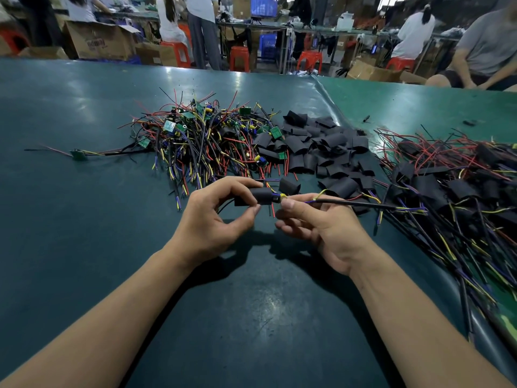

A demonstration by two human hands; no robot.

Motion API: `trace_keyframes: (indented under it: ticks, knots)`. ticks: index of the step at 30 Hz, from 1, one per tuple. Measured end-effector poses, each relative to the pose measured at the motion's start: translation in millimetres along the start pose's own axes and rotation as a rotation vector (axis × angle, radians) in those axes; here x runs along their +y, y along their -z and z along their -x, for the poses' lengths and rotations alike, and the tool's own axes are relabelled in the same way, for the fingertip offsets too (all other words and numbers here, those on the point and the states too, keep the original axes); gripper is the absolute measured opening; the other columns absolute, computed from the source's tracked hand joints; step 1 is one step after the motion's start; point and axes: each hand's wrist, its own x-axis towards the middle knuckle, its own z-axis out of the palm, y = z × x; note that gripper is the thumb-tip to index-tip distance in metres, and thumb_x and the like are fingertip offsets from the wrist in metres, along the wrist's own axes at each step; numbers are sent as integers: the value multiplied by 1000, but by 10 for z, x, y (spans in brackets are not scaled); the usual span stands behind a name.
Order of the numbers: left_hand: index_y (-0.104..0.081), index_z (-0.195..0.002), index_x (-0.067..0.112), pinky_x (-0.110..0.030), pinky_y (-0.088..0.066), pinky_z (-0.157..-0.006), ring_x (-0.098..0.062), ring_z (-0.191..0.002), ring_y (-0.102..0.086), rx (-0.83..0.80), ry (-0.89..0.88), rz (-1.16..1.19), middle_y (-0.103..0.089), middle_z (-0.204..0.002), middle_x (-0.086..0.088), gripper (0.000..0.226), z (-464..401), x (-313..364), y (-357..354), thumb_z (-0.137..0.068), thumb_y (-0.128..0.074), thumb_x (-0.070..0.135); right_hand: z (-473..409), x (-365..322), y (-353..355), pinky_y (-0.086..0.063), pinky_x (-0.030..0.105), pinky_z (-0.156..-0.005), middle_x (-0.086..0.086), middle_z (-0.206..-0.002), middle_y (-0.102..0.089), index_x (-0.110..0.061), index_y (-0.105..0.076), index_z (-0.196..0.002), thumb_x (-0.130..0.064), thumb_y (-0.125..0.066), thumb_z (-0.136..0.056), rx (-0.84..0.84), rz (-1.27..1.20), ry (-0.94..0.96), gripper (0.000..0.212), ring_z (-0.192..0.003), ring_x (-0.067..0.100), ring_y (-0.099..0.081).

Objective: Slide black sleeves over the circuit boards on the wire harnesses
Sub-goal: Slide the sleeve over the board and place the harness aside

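Your left hand [215, 219] pinches a black sleeve [253, 196] between thumb and fingers, just above the green table [84, 219]. Your right hand [316, 219] grips the wire harness [352, 204] at the sleeve's right end, where a yellow and blue bit of the board still shows; its black cable runs off to the right. Behind your hands, in the middle, lies a pile of bare harnesses [201, 135] with green boards, and just right of it a heap of loose sleeves [321, 147]. Far right sits a pile of sleeved harnesses [447, 186]
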Motion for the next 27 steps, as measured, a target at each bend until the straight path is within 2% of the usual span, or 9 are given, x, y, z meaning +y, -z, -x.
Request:
trace_keyframes:
  ticks: [5,8,10,12,15,18,20,23,27]
  knots:
    - [-60,-92,14,-35,-52,-97,-15,-104,-69,-30,41,-4,-71,-111,-2,20,10,78,-12,-80,-75,9,6,15,-11,-57,24,-61,12,-75,-74,-3,-67,-89,13,-70,-77,17,164,222,21,-65,22,-71]
    - [-62,-89,9,-32,-51,-96,-10,-106,-67,-45,1,-91,-70,-114,-1,16,3,113,-2,-79,-75,8,26,16,-24,-57,26,-58,16,-76,-74,-7,-72,-83,8,-74,-75,4,171,204,17,-63,26,-71]
    - [-65,-87,8,-37,-50,-98,-9,-110,-65,-59,-4,-142,-70,-116,1,14,-1,122,5,-79,-76,5,34,9,-30,-58,27,-61,19,-80,-74,-10,-77,-82,-1,-75,-75,-16,127,151,11,-68,29,-73]
    - [-66,-88,11,-46,-48,-99,-11,-113,-64,-66,1,-181,-69,-117,3,16,-3,127,12,-79,-77,4,47,6,-31,-58,28,-66,20,-86,-74,-11,-79,-86,-10,-74,-72,-64,62,97,15,-78,31,-74]
    - [-67,-90,16,-51,-48,-96,-12,-111,-64,-67,-9,-219,-69,-117,6,18,-1,133,18,-79,-77,8,59,12,-44,-59,29,-68,21,-89,-74,-12,-80,-89,-11,-72,-71,-68,13,48,20,-84,32,-73]
    - [-66,-93,12,-44,-51,-95,-14,-112,-64,-80,-29,-194,-68,-119,3,20,2,127,22,-79,-77,1,64,11,-65,-59,28,-65,27,-93,-71,-6,-75,-99,-11,-72,-72,-80,-20,21,28,-83,35,-72]
    - [-66,-94,9,-39,-51,-95,-13,-114,-63,-105,-65,-201,-67,-121,1,20,-8,133,14,-79,-76,-2,70,-1,-81,-59,27,-63,24,-92,-73,-7,-73,-103,-13,-71,-73,-109,-19,8,30,-77,31,-74]
    - [-67,-93,4,-33,-52,-94,-12,-114,-63,-157,-120,-210,-68,-122,-4,15,-20,155,-12,-82,-75,-2,84,6,-106,-61,33,-60,18,-88,-74,-12,-78,-91,-19,-68,-77,-150,61,-25,18,-72,28,-73]
    - [-67,-93,1,-28,-51,-96,-11,-116,-62,-198,-144,-247,-67,-124,-6,9,-13,166,-47,-85,-72,0,93,61,-106,-61,34,-61,10,-89,-76,-18,-79,-87,-30,-60,-83,-175,213,14,22,-74,28,-72]
